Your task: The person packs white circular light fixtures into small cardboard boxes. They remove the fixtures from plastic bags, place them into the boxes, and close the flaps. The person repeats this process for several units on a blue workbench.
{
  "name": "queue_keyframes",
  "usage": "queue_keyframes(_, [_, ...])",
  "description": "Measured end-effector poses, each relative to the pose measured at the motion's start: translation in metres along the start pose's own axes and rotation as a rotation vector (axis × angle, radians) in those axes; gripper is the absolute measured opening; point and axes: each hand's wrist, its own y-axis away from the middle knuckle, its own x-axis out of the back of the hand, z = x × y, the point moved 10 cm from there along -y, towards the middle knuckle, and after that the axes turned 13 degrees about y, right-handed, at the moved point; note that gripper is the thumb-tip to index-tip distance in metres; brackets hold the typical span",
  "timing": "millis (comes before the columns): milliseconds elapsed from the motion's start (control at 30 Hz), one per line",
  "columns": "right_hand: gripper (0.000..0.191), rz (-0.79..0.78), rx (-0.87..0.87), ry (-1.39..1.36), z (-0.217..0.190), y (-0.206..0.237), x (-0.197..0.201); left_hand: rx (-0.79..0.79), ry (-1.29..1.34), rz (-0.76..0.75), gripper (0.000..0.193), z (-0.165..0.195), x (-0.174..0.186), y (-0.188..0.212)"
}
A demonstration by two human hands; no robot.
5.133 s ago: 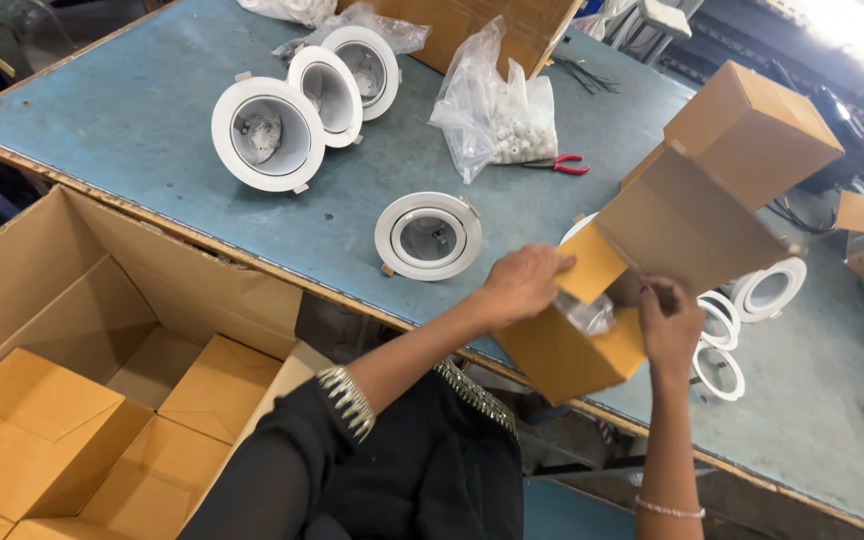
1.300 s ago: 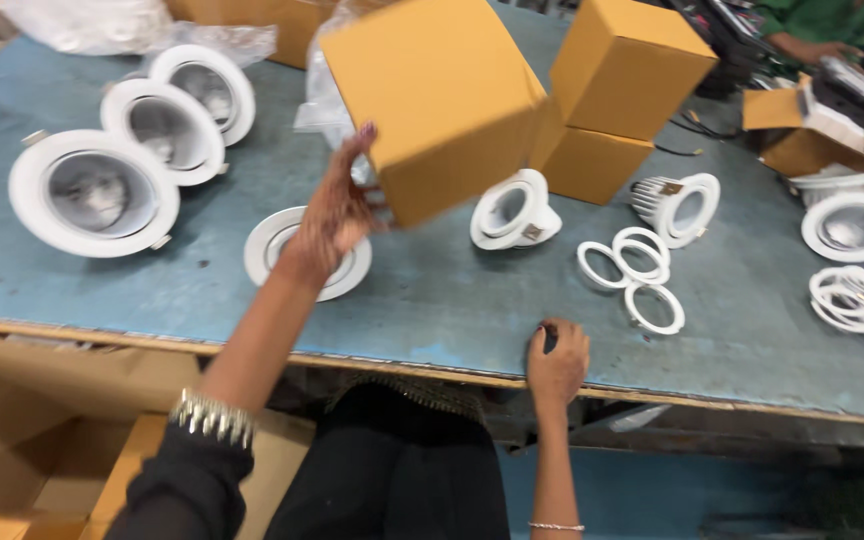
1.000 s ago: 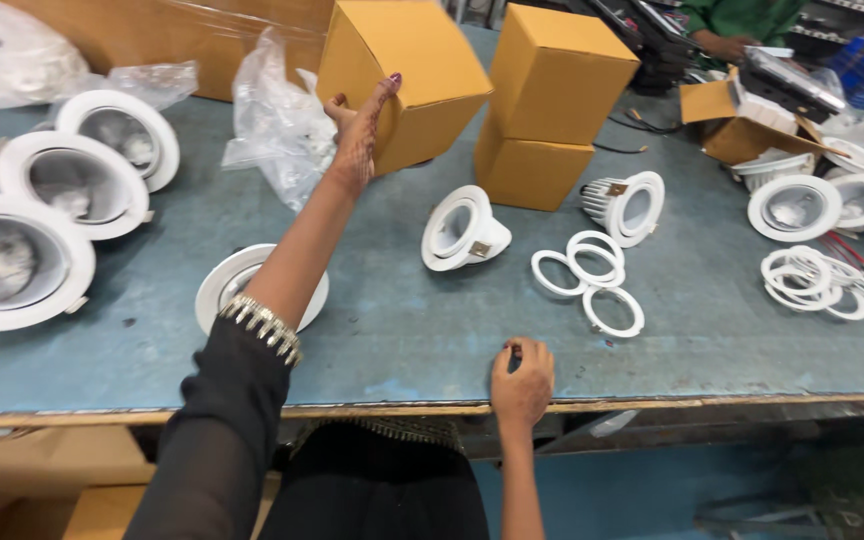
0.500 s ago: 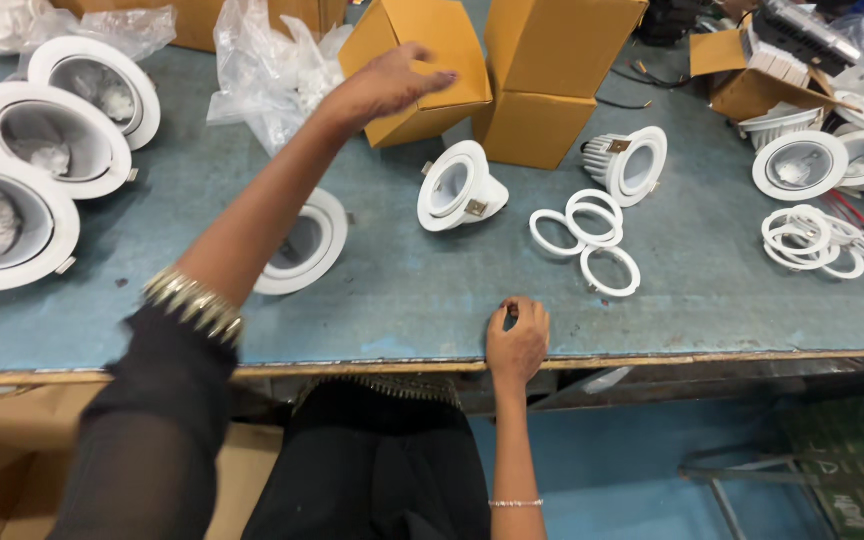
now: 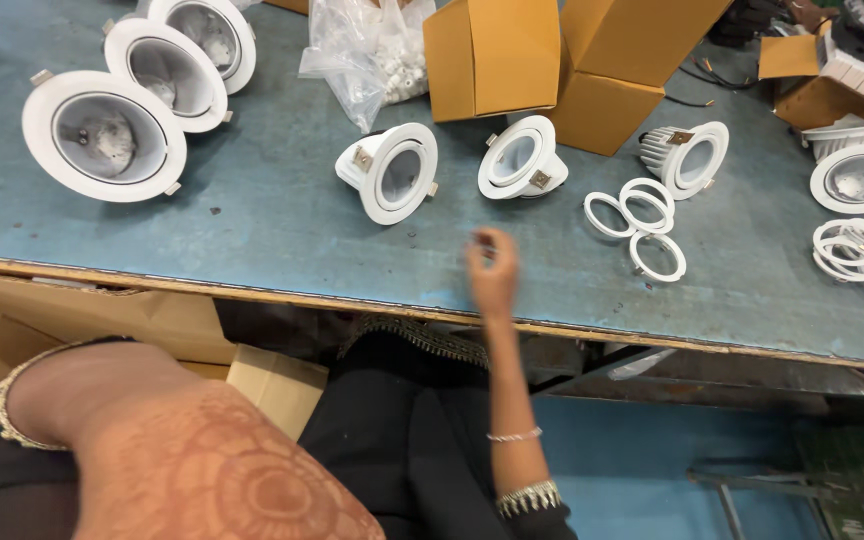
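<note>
My right hand (image 5: 493, 272) hovers, blurred, just above the blue-grey table (image 5: 282, 240) near its front edge; its fingers are curled and nothing shows in them. The nearest things are two small white downlight housings (image 5: 393, 172) (image 5: 522, 160) lying on their sides beyond it. Of my left arm only the forearm (image 5: 192, 450) with a bangle shows, close to the camera at the bottom left; its hand is out of view. A closed brown cardboard box (image 5: 493, 55) stands behind the housings, next to a stack of two more (image 5: 612, 70).
Three large white downlights (image 5: 102, 135) lie at the far left, a clear plastic bag (image 5: 367, 50) beside them. White rings (image 5: 642, 230), another housing (image 5: 687, 155), a fixture (image 5: 857, 178) and an open box (image 5: 822, 85) are on the right. Cardboard cartons (image 5: 12, 320) stand below the table edge.
My left hand let go of the brown box, which now stands on the table, and the arm drew back toward me. My right hand lifted off the table edge.
</note>
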Motion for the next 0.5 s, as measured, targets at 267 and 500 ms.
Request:
queue_keyframes(267, [0.064, -0.238, 0.199, -0.104, -0.115, -0.012, -0.117, -0.031, 0.151, 0.122, 0.055, -0.059, 0.01, -0.017])
queue_keyframes(500, [0.053, -0.199, 0.327, -0.078, -0.126, 0.015, -0.115, 0.108, -0.169, 1.217, 0.071, -0.255, 0.225, -0.005])
